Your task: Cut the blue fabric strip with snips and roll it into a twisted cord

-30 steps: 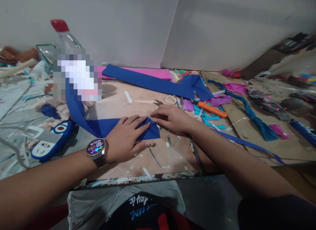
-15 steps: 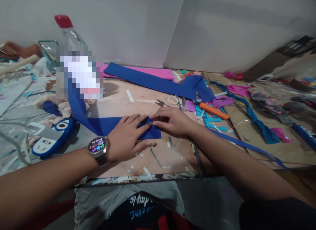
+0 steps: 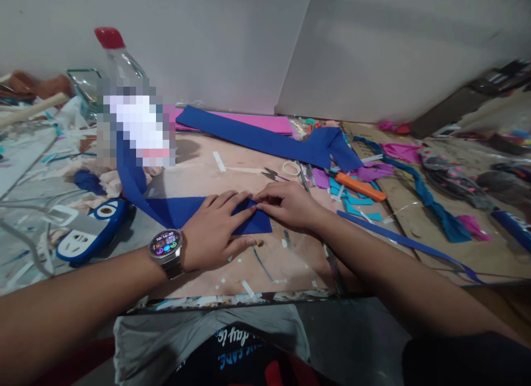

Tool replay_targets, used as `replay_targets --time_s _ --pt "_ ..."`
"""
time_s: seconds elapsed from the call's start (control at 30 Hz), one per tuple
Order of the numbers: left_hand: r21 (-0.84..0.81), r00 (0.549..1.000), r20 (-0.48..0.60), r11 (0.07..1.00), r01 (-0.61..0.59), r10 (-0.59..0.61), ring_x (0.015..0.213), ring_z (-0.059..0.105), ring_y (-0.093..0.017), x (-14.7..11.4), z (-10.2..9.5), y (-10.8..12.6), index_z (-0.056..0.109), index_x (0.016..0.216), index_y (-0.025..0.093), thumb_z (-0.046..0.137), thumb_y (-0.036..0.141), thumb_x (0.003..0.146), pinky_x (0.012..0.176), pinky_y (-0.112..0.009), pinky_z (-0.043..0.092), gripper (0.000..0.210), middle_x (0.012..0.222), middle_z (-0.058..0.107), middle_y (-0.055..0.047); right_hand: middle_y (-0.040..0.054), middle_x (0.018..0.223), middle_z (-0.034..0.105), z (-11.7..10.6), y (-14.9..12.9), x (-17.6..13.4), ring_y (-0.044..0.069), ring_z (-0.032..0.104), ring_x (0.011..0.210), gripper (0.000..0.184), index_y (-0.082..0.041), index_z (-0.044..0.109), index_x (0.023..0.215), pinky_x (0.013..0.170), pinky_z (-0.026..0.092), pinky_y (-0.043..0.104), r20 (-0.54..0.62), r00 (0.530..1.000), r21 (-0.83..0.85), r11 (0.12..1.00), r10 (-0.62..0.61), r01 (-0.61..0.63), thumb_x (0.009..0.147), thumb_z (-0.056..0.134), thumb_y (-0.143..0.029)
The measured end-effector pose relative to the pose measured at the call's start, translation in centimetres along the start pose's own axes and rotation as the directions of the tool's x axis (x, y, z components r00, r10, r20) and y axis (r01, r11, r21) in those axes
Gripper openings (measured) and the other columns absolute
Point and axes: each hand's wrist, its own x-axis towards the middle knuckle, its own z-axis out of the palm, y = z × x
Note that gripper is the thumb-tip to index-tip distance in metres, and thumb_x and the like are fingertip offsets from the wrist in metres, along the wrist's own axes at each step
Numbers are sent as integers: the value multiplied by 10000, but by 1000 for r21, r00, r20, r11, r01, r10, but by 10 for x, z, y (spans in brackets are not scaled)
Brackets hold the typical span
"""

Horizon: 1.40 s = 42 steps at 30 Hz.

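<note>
Where flat — cloth (image 3: 179, 210) under left grip (image 3: 213, 225)

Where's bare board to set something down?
Board between near blue strip and far blue strip, bar a white scrap. Less: speckled stretch between left hand and front edge. Crowded: around orange cutter, right; around power strip, left.

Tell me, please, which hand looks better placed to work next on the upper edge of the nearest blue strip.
Probably the right hand: it is curled at the upper edge of the blue strip. The left hand lies spread across that strip, so it seems better suited to steadying.
</note>
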Motion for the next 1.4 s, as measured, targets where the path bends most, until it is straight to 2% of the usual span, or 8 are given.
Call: replay_targets --time_s 0.27,0.5,0.87,1.1,1.23,1.4 --pt "20 1000 7 1000 -1 1 1476 396 -388 1 -2 1 505 1537 252 404 658 1022 1142 -588 382 664 1672 396 -107 56 924 782 2 3 -1 154 690 768 167 -203 800 1062 750 520 297 -7 999 10 999 -49 49 944 700 -268" --pt "-11 1000 -23 1000 -11 10 1462 409 -374 1 -3 0 581 1467 256 426 664 1012 1165 -582 384 630 1639 438 -107 45 917 782 3 4 -1 151 690 765 165 -219 805 1054 747 518 290 -11 999 24 999 -47 47 936 693 -247" --pt "12 999 -46 1000 -22 23 1426 412 -411 0 -6 -1 677 1352 224 496 478 1023 1107 -646 419 453 1559 517 -127 46 893 779 3 4 0 157 685 752 159 -214 808 1032 737 513 291 0 999 24 999 -46 46 923 698 -248" --pt "72 999 -39 997 -23 26 1444 401 -403 0 -8 1 654 1372 205 488 483 1029 1107 -608 424 472 1542 536 -128 53 882 774 3 1 -1 154 675 725 176 -190 806 1046 716 509 291 20 1000 33 999 -21 20 918 706 -257" --pt "101 998 -54 994 -30 35 1442 404 -405 0 -9 2 671 1343 201 493 493 1025 1103 -600 416 467 1516 554 -139 64 957 785 2 0 -1 181 712 832 196 -211 799 1086 798 537 326 47 997 32 998 -53 52 952 662 -256" --pt "89 998 -43 995 -37 41 1399 444 -404 0 -9 2 695 1297 193 490 511 1024 1070 -606 432 467 1479 587 -142 70 1018 784 1 -1 -1 204 723 956 292 -232 791 1112 890 556 374 51 995 44 995 -91 89 989 536 -161"
